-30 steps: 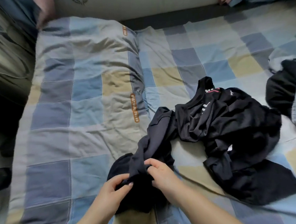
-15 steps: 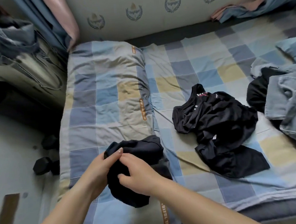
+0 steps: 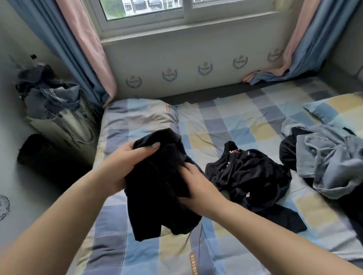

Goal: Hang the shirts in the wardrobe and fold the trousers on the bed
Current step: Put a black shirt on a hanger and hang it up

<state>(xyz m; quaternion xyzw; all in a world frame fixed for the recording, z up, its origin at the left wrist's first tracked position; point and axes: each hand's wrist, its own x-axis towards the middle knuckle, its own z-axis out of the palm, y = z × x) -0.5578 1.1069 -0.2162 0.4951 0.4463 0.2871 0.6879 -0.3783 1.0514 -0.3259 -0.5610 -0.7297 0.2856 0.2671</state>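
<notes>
Both hands are up off the bed and they've got a dark garment bunched between them, held in the air above the checked quilt. The left hand grips the upper edge, fingers curled over the top of the cloth with the fingertips showing on the front. The right hand clutches the lower right side of the same bundle, fingers buried in the folds. The loose end of the cloth hangs down below both hands, clear of the quilt. Whether it's a shirt or trousers, I can't tell from here, it's too crumpled.

Just to the right of it, lying flat on the bed, there's a second black top with a neck opening and a small pink mark near the collar. Further right, a heap of grey-blue clothes sits over something black, near a checked pillow.

Behind the bed, the window lets in daylight, framed by pink and blue curtains. Off the bed's left corner, a pile of denim lies draped over a pale stand.
</notes>
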